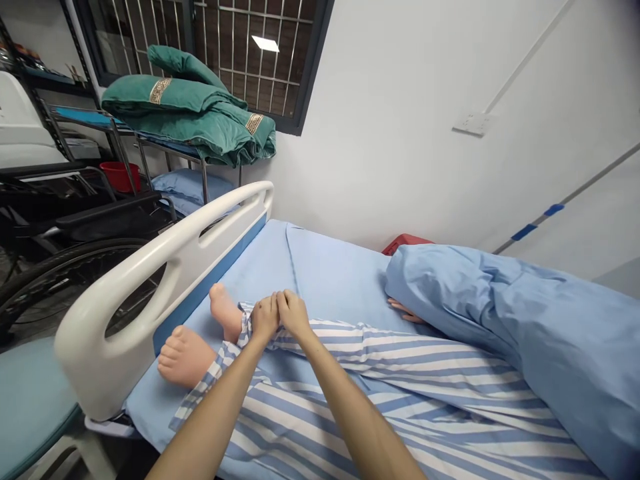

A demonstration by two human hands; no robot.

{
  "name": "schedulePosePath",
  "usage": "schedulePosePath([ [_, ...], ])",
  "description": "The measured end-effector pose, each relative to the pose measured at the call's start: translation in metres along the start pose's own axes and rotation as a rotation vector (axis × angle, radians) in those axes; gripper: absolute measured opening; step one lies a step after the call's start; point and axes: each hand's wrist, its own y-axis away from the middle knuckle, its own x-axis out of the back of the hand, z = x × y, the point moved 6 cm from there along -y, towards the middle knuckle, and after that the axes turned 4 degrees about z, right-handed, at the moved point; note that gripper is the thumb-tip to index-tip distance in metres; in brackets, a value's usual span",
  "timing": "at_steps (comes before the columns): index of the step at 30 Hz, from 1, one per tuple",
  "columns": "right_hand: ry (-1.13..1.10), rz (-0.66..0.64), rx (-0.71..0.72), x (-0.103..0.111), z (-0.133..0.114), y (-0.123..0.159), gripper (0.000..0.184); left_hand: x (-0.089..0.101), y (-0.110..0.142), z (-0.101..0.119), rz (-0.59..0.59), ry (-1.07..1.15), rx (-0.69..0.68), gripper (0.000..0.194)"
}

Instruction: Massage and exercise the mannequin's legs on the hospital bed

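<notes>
My left hand and my right hand lie side by side on the far lower leg of a manikin-like figure. Both have their fingers curled over the blue-and-white striped pajama trousers, just above the ankle; the fingertips are hidden behind the leg. Past the trouser cuffs, the bare far foot and near foot point toward the bed's footboard. A light blue quilt is bunched over the upper body, with part of the figure's hand showing from under its edge.
A light blue sheet covers the bed. Beyond the footboard stand a wheelchair and a rack with folded green bedding. A teal-seated chair is at lower left. Something red shows between bed and wall.
</notes>
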Motion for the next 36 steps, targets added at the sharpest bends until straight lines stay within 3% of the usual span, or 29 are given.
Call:
schedulePosePath([
  [3,0.016,-0.006,0.056,0.009,-0.002,0.000,0.034,-0.004,0.001,0.000,-0.021,-0.012,0.011,0.040],
  [12,-0.255,0.088,-0.088,-0.009,0.031,0.015,0.037,-0.004,0.003,0.002,0.025,0.139,-0.007,0.042],
  [17,-0.393,0.126,-0.136,-0.001,0.034,0.011,0.038,-0.001,-0.008,0.017,0.074,0.435,0.123,0.040],
  [22,-0.591,0.136,-0.205,0.004,0.039,0.010,0.037,-0.009,-0.015,0.040,0.094,0.685,0.142,0.041],
  [29,-0.630,0.216,-0.260,0.007,0.050,0.009,0.038,-0.029,0.006,0.023,0.087,0.167,0.039,0.040],
  [36,-0.367,0.171,-0.221,0.011,0.040,0.005,0.039,-0.027,0.004,0.019,0.031,-0.062,-0.033,0.038],
])
